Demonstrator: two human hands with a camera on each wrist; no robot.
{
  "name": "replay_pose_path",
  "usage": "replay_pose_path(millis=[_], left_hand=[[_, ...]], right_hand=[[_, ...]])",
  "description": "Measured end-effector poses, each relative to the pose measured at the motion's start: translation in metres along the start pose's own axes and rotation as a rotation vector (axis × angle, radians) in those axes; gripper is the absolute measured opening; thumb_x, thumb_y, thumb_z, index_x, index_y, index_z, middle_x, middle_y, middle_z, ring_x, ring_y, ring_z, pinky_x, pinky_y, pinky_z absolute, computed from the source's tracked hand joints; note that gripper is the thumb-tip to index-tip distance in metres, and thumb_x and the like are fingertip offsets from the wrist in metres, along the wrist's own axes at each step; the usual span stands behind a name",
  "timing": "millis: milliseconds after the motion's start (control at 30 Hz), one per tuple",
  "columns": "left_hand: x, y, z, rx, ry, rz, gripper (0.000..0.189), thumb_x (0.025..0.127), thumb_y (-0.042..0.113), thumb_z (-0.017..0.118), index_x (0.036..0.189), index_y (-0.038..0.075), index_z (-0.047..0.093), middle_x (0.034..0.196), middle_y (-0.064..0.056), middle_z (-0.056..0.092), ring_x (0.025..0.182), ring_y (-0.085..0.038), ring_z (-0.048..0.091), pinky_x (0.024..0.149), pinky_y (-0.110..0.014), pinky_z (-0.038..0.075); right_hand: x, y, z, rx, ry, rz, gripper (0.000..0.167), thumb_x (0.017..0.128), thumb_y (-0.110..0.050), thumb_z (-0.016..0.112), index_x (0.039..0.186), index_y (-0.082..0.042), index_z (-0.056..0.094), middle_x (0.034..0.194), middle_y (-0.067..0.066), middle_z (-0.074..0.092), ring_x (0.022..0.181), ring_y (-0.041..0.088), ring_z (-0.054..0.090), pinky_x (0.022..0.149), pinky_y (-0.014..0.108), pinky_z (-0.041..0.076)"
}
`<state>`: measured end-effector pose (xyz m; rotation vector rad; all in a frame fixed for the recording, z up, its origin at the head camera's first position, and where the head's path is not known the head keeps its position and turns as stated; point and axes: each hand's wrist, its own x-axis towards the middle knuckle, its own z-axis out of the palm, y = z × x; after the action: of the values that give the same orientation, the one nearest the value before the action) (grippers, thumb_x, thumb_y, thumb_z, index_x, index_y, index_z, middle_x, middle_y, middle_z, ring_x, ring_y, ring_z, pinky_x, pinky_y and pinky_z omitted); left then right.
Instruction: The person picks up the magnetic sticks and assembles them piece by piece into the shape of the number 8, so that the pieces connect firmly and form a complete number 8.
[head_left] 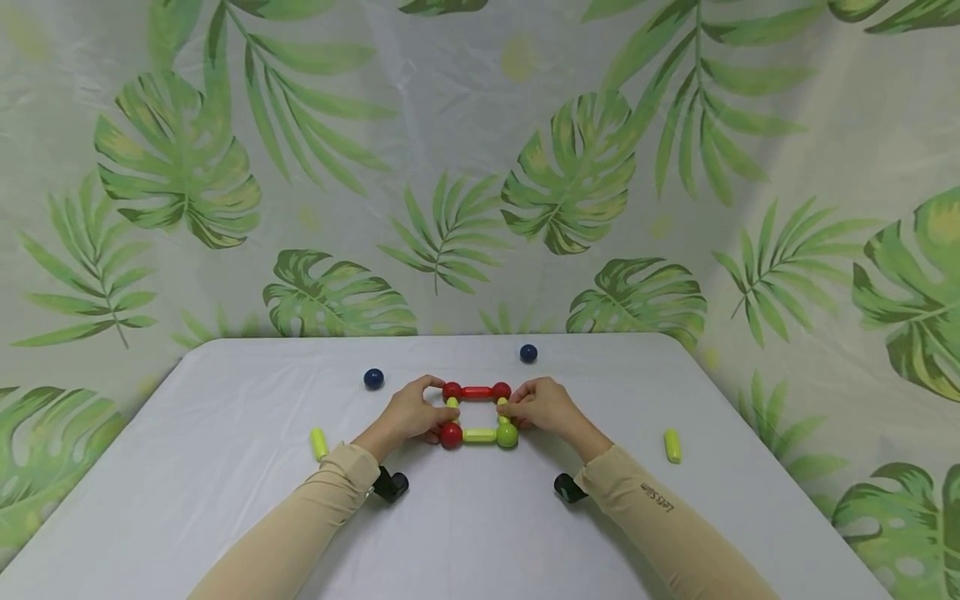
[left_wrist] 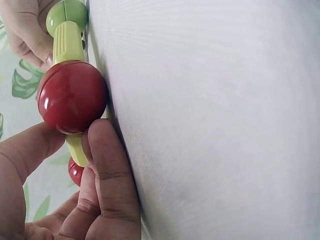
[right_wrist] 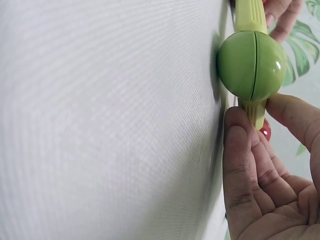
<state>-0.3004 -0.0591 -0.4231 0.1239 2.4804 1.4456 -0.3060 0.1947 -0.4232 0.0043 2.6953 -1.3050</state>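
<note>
A four-sided frame of toy rods and balls lies on the table in the head view. Its far side is a red rod [head_left: 476, 392] between two red balls, the left [head_left: 452, 391] and the right [head_left: 501, 391]. Along the near side, a yellow rod [head_left: 480, 435] joins a larger red ball [head_left: 451, 435] to a green ball [head_left: 507, 435]. My left hand [head_left: 408, 414] pinches the left yellow rod [left_wrist: 76, 150] just behind the red ball. On the other side, my right hand [head_left: 551, 407] pinches the right yellow rod [right_wrist: 254, 112] behind the green ball. Fingers partly cover both side rods.
Two dark blue balls sit toward the back, one left [head_left: 373, 379] and one right [head_left: 528, 353]. Loose yellow rods lie outside the arms, one left [head_left: 318, 444] and one right [head_left: 672, 446]. A leaf-patterned cloth [head_left: 450, 167] hangs behind the white table [head_left: 480, 533].
</note>
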Motion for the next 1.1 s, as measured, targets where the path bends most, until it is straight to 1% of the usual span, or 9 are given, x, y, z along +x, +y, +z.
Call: replay_pose_path(millis=[133, 367, 533, 633, 800, 967, 1033, 1100], left_hand=[[0.0, 0.0, 0.0, 0.01, 0.004, -0.006, 0.061, 0.097, 0.022, 0.081, 0.151, 0.011, 0.054, 0.08, -0.008, 0.075, 0.059, -0.012, 0.065, 0.059, -0.025, 0.06], [0.002, -0.001, 0.001, 0.018, -0.006, -0.001, 0.062, 0.097, 0.024, 0.081, 0.151, 0.012, 0.054, 0.081, -0.008, 0.075, 0.06, -0.012, 0.067, 0.06, -0.024, 0.06], [0.001, 0.0, 0.0, 0.012, -0.006, 0.007, 0.059, 0.097, 0.023, 0.08, 0.149, 0.011, 0.054, 0.079, -0.008, 0.076, 0.06, -0.011, 0.068, 0.059, -0.025, 0.06], [0.0, 0.001, -0.002, 0.027, -0.007, 0.01, 0.058, 0.098, 0.024, 0.079, 0.149, 0.011, 0.054, 0.08, -0.008, 0.077, 0.061, -0.011, 0.069, 0.06, -0.025, 0.061], [-0.002, 0.003, -0.006, 0.059, -0.011, 0.023, 0.06, 0.099, 0.023, 0.078, 0.152, 0.009, 0.053, 0.084, -0.008, 0.079, 0.065, -0.012, 0.073, 0.061, -0.026, 0.061], [-0.005, 0.004, -0.014, 0.087, -0.01, 0.05, 0.06, 0.1, 0.022, 0.076, 0.153, 0.007, 0.052, 0.09, -0.009, 0.079, 0.067, -0.015, 0.073, 0.062, -0.028, 0.062], [-0.007, 0.004, -0.02, 0.103, -0.008, 0.066, 0.059, 0.1, 0.023, 0.075, 0.152, 0.007, 0.052, 0.091, -0.009, 0.079, 0.067, -0.016, 0.072, 0.063, -0.029, 0.062], [-0.008, 0.004, -0.025, 0.126, -0.001, 0.081, 0.058, 0.101, 0.023, 0.075, 0.151, 0.006, 0.053, 0.09, -0.01, 0.078, 0.067, -0.017, 0.071, 0.064, -0.031, 0.063]], right_hand=[[0.0, 0.001, 0.0, 0.001, -0.001, -0.005, 0.027, 0.091, -0.027, 0.088, 0.093, -0.006, 0.071, 0.075, 0.001, 0.075, 0.067, 0.01, 0.066, 0.064, 0.023, 0.058], [-0.001, -0.001, 0.0, -0.03, 0.006, 0.024, 0.028, 0.092, -0.029, 0.087, 0.094, -0.007, 0.07, 0.076, 0.001, 0.075, 0.069, 0.011, 0.067, 0.066, 0.023, 0.058], [-0.002, -0.003, -0.001, -0.027, -0.012, 0.019, 0.028, 0.093, -0.03, 0.086, 0.096, -0.006, 0.071, 0.079, 0.002, 0.075, 0.07, 0.011, 0.068, 0.066, 0.023, 0.058], [-0.002, -0.004, -0.003, -0.039, -0.011, 0.005, 0.027, 0.093, -0.03, 0.086, 0.096, -0.007, 0.071, 0.079, 0.002, 0.073, 0.069, 0.011, 0.066, 0.063, 0.022, 0.055], [-0.001, -0.005, -0.007, -0.094, -0.011, -0.044, 0.026, 0.093, -0.029, 0.085, 0.099, -0.007, 0.072, 0.082, 0.005, 0.07, 0.07, 0.015, 0.063, 0.061, 0.023, 0.049], [0.0, -0.01, -0.008, -0.197, -0.011, -0.13, 0.028, 0.091, -0.026, 0.087, 0.107, -0.008, 0.073, 0.088, 0.004, 0.068, 0.077, 0.017, 0.059, 0.065, 0.025, 0.046], [-0.001, -0.014, -0.007, -0.232, -0.012, -0.175, 0.028, 0.09, -0.023, 0.088, 0.107, -0.007, 0.073, 0.088, 0.003, 0.067, 0.078, 0.016, 0.056, 0.066, 0.025, 0.045], [-0.002, -0.018, -0.006, -0.245, -0.021, -0.214, 0.026, 0.09, -0.02, 0.087, 0.106, -0.006, 0.073, 0.086, 0.003, 0.066, 0.078, 0.015, 0.055, 0.067, 0.025, 0.044]])
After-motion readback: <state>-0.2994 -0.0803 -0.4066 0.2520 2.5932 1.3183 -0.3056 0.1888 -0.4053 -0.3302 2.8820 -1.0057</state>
